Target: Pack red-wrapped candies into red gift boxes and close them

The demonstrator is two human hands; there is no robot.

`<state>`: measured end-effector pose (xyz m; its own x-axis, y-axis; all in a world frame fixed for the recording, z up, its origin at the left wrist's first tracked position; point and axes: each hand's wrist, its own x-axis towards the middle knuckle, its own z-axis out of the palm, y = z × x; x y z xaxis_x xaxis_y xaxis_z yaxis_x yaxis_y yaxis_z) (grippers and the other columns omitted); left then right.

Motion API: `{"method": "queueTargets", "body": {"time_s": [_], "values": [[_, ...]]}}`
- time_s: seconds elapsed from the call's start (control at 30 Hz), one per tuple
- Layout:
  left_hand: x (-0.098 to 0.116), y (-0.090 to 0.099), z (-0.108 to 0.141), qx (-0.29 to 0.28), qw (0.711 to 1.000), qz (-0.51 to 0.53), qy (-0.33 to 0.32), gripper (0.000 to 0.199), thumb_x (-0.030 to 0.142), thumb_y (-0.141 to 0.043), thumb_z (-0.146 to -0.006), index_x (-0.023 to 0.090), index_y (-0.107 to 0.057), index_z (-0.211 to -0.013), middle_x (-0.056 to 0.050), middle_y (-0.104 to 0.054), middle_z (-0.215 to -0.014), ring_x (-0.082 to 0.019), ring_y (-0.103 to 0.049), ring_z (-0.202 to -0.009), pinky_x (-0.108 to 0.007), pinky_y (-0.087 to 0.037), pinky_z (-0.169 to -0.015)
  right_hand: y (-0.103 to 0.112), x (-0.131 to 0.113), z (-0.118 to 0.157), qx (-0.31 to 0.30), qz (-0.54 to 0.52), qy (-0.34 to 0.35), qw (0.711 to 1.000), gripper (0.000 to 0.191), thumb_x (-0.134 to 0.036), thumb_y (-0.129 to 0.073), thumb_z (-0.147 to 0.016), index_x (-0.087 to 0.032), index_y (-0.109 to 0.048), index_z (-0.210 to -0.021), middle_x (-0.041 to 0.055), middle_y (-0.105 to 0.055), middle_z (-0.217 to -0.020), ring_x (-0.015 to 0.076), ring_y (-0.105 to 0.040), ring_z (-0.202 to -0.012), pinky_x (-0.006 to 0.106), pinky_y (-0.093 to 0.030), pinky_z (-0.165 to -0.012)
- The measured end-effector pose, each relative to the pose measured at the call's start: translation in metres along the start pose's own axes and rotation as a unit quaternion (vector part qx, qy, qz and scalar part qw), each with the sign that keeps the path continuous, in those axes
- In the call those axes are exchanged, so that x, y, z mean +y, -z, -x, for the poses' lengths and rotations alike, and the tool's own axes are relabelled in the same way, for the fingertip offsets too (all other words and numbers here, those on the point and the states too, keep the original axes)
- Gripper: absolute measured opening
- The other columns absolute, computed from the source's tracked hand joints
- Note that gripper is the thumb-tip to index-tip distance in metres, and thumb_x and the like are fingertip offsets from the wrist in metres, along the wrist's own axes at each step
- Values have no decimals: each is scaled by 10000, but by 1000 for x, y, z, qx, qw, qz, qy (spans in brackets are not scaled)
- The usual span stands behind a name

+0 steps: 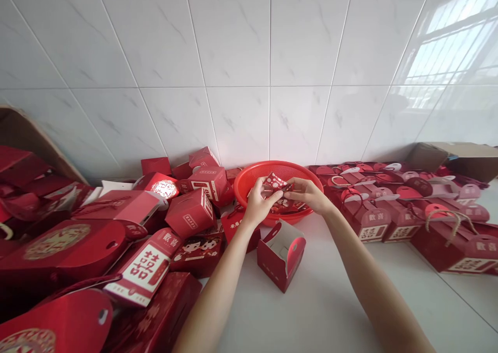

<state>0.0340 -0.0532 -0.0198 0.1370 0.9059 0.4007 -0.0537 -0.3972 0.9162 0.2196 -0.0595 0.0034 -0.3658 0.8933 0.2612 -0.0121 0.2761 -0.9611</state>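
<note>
Left hand (pixel 257 201) pinches a patterned red packet (pixel 275 180) above the basket (pixel 241 182); right hand (pixel 311 196), can't tell its grip! One box (pixel 271 259) gapes unclosed; lined-up boxes (pixel 371 220) look finished.

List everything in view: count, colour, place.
Basket: one, red, centre
Patterned packet: one, red and white, above basket
Other packets: several, mostly red, inside basket
Open box: one, red, before basket
Piled boxes: many, mostly red, left
Arranged boxes: many, red, pink, right
Cardboard: two, brown, left and right edges
Wall: one, pale, behind
Window reflection: one, bright, wall
Surface: one, pale, underneath
Left hand: one, bare, holding packet
Right hand: one, bare, beside it
</note>
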Motion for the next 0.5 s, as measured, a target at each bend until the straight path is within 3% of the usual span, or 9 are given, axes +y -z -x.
{"method": "queueTargets", "body": {"time_s": [0.3, 0.5], "values": [[5, -2, 0, 23, 999, 39, -26, 382, 411, -801, -745, 185, -603, -979, -62, -749, -965, -197, -703, -862, -312, -543, -796, -13, -4, 0, -3, -25, -10, 1000, 428, -372, -890, -641, -183, -669, -956, -1, -709, -791, 164, -678, -685, 311, -579, -652], [9, 5, 0, 36, 996, 75, -33, 410, 450, -794, -749, 190, -621, -1016, -50, -736, -959, -202, -697, -885, -295, -543, -773, -17, -15, 4, -26, -29, -29, 999, 408, -482, -780, -782, -196, -660, -1047, 33, -723, -932, 182, -696, -842, 321, -601, -738]]}}
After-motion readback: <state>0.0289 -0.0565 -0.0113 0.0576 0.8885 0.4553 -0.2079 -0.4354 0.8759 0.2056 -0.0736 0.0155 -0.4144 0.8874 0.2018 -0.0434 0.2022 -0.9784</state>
